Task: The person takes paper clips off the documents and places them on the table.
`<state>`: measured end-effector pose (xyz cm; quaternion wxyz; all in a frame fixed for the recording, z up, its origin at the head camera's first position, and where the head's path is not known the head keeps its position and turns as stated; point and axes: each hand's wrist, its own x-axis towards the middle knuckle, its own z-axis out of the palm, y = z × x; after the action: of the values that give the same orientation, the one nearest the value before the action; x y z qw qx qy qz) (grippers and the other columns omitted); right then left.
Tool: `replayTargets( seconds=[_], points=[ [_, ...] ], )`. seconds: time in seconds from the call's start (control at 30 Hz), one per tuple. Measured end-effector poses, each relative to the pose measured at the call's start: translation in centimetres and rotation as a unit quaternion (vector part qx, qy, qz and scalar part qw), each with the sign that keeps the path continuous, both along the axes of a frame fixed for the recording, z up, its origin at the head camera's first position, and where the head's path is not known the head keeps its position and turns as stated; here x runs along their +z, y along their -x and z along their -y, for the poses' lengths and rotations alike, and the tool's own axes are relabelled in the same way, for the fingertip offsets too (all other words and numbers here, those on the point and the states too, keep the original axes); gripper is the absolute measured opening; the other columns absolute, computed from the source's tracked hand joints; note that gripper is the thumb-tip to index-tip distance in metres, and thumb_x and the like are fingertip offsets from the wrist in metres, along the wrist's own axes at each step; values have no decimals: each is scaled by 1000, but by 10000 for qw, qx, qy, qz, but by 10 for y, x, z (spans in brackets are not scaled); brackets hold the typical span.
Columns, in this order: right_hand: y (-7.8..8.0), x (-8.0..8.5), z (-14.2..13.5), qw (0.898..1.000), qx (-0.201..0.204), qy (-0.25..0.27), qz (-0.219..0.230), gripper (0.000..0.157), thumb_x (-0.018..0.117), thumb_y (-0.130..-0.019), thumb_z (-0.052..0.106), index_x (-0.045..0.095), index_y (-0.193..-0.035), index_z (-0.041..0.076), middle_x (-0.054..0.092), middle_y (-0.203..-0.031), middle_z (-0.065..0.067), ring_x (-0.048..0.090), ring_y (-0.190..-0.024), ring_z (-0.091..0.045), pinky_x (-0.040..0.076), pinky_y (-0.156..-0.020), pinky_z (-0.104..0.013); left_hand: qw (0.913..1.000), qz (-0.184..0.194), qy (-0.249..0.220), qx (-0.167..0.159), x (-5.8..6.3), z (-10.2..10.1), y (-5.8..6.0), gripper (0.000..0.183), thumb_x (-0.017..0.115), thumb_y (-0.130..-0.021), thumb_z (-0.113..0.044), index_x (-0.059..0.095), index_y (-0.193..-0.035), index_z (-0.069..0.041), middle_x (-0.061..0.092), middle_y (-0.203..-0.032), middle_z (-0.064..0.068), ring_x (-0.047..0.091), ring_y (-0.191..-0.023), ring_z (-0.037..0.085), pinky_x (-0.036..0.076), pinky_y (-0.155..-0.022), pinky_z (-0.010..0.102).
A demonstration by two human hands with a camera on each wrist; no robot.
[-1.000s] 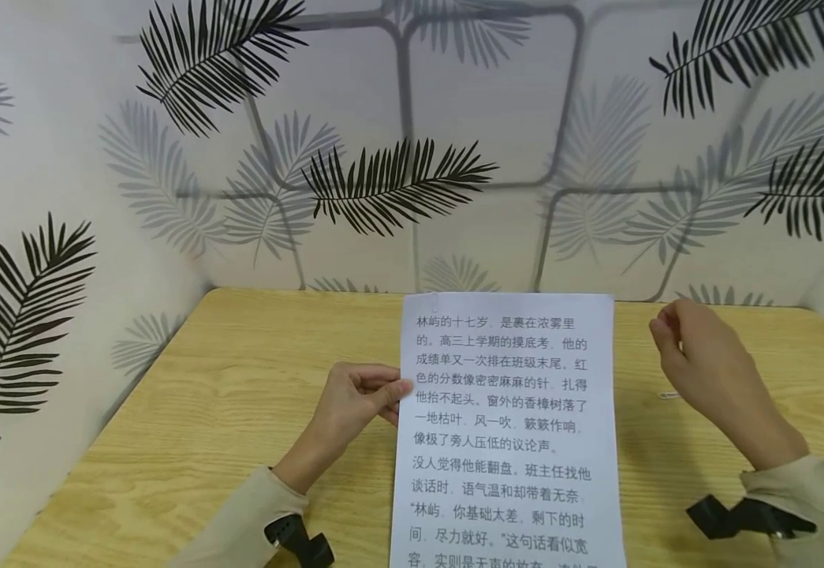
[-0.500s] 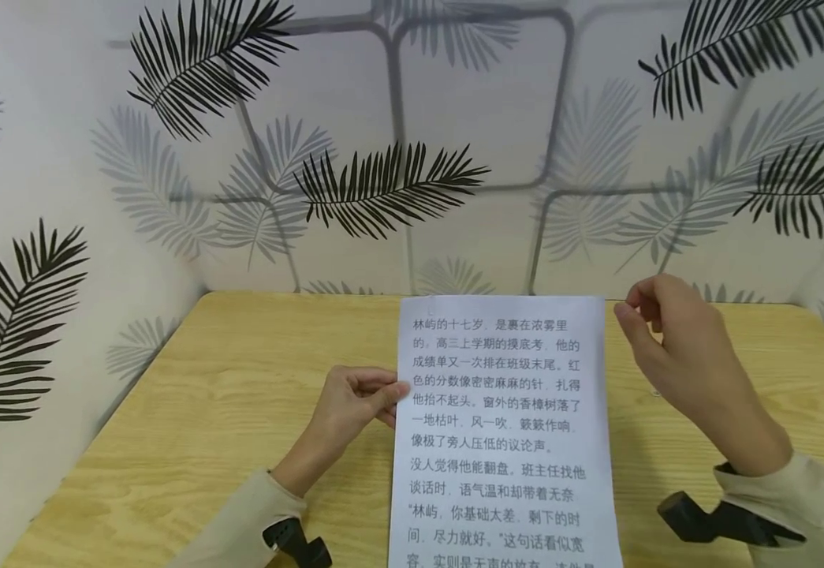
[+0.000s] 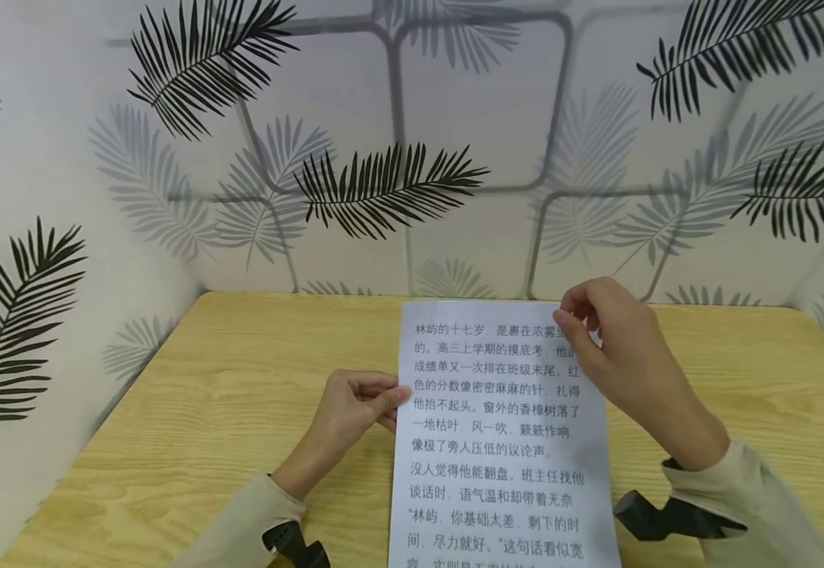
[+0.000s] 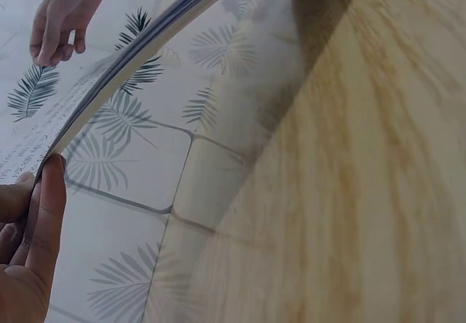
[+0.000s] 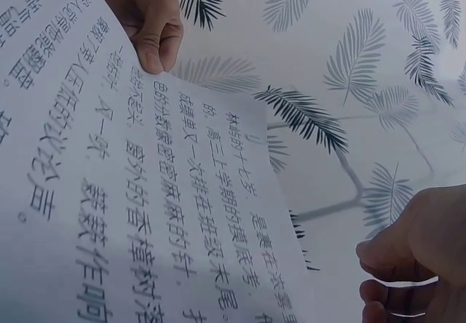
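Observation:
My left hand pinches the left edge of a stack of printed paper, thumb in front and fingers behind. The left wrist view shows the curved edge of the stack, several sheets thick. A small faint paper clip sits at the printed page's top corner in the right wrist view. My right hand overlaps the page's upper right corner in the head view, thumb and index tips close together. In the right wrist view the right hand is apart from the paper, fingers curled. I cannot tell whether it pinches something small.
The stack stands raised over a wood-grain table. Behind the table rises a pale wall with a leaf pattern. Each sleeve carries a black wrist strap, such as the right strap.
My right hand has moved left from beside the paper to over its upper right corner. The left hand keeps its hold, and the paper has hardly moved.

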<state>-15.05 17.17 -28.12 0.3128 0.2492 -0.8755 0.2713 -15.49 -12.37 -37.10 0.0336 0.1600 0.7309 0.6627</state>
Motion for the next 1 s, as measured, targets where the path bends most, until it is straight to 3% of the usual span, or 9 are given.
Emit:
replayTargets(
  seconds=[0.27, 0.63, 1.0],
  points=[
    [5, -4, 27, 9994, 295, 158, 49, 11, 68, -86, -5, 59, -86, 1, 54, -81, -6, 47, -72, -16, 41, -60, -24, 10000, -68, 25, -14, -4, -1, -2, 19, 68, -88, 1, 67, -99, 16, 70, -85, 26, 68, -58, 15, 62, -58, 35],
    [13, -9, 57, 9963, 444, 399, 618, 8, 66, -90, 0, 59, -89, 1, 56, -88, -8, 52, -77, -19, 48, -66, -30, 10000, -20, 47, 27, -8, -5, -4, 18, 68, -88, 2, 67, -100, 16, 70, -86, 27, 67, -56, 14, 61, -58, 34],
    [19, -11, 74, 9959, 487, 462, 599, 7, 67, -90, 1, 60, -91, 1, 57, -87, -8, 50, -74, -19, 46, -63, -28, 9999, 105, 63, -26, -11, -8, -5, 17, 68, -87, 2, 68, -98, 15, 70, -84, 26, 67, -56, 15, 61, -58, 35]
  ],
)
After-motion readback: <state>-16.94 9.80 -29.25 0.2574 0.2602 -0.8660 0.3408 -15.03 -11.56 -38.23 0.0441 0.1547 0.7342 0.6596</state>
